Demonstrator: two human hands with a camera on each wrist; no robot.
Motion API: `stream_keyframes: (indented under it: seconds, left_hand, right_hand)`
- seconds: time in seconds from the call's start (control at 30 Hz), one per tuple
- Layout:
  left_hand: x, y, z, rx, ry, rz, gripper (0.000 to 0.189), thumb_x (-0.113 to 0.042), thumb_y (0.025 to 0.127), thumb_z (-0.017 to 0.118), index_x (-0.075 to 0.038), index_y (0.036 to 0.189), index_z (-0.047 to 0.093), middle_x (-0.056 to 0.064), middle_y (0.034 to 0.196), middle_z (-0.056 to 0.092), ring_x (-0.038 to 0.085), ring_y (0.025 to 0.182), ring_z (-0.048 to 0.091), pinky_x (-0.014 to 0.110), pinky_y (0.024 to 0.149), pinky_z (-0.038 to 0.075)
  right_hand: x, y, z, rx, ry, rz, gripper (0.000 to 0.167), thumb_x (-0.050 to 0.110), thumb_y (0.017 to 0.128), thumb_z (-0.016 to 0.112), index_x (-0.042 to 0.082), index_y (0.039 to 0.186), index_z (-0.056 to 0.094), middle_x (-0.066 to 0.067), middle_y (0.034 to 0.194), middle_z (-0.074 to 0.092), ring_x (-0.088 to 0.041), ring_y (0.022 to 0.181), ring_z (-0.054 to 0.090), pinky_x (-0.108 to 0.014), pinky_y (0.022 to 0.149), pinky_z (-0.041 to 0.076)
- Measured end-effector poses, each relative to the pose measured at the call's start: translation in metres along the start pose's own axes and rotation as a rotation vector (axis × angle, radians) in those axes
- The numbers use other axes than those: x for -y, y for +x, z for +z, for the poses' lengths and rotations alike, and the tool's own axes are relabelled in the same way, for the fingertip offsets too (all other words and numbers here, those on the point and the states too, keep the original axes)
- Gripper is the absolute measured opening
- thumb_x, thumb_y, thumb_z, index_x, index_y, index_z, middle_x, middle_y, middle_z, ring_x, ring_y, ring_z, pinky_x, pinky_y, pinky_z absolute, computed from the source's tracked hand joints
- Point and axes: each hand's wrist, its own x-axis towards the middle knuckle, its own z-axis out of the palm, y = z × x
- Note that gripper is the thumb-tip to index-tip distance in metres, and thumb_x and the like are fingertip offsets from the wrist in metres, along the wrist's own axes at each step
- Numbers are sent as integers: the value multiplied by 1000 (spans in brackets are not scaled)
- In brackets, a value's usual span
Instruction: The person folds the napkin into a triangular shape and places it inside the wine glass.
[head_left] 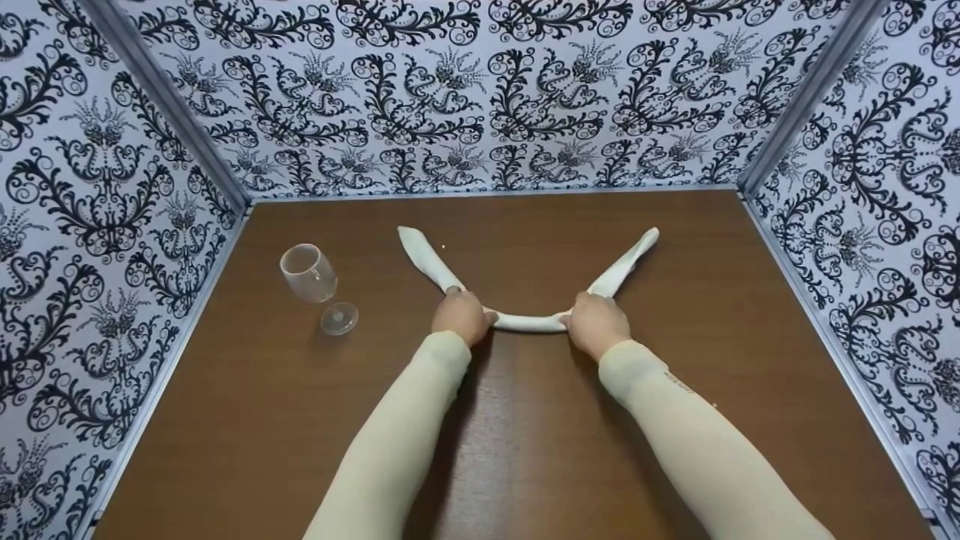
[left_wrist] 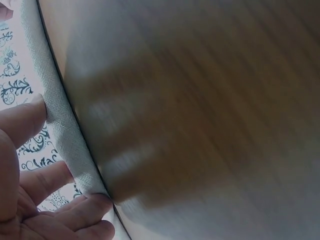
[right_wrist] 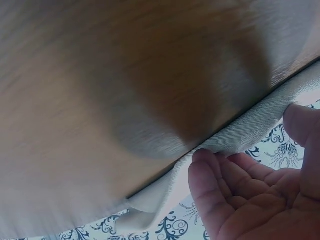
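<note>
A white woven cloth (head_left: 529, 323), rolled into a long rope, lies on the brown table in a wide U, its two ends pointing toward the back wall. My left hand (head_left: 459, 315) grips the roll left of its middle, and my right hand (head_left: 598, 322) holds it on the other side. In the left wrist view the thumb and fingertips of my left hand (left_wrist: 60, 200) meet the cloth (left_wrist: 62, 120). Seen from the right wrist, my right hand (right_wrist: 250, 190) has thumb and fingers along the cloth (right_wrist: 240, 132), whose end hangs in loose folds.
A clear stemmed glass (head_left: 310, 279) stands upright on the left of the wooden table (head_left: 510, 442), apart from my left hand. Walls (head_left: 480, 90) with a black scroll pattern enclose the back and both sides, with grey metal rails (head_left: 495, 193) along the table's edges.
</note>
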Motion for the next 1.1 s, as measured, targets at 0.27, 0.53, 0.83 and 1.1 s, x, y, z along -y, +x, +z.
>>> stream_keyframes:
  seconds: [0.27,0.53,0.83,1.1]
  left_hand:
    - [3,-1,-4,27,-15,43,55,-46,100,71,5,122,75,23,142,64,35,127,66,44,107,55]
    - [4,-2,-5,39,-53,83,50,-42,98,74,3,121,76,21,150,60,34,132,63,43,112,51]
    - [4,1,-4,80,-56,182,36,-36,100,71,-2,109,76,19,161,48,35,142,57,45,115,48]
    - [3,3,-2,209,-68,226,55,-27,102,56,-10,154,53,15,174,27,41,152,42,51,125,36]
  right_hand:
    - [-1,4,0,36,51,16,46,34,104,67,-6,126,64,-27,118,72,-47,117,67,-58,98,56]
    - [-2,5,-1,73,48,-29,42,30,106,64,-5,131,62,-23,123,70,-47,119,66,-56,98,56]
    - [-1,7,0,126,35,-62,43,25,108,59,-3,141,59,-25,133,66,-50,125,60,-58,103,53]
    - [2,9,4,143,-49,-150,50,21,108,56,-6,150,52,-27,157,51,-51,131,53,-56,111,47]
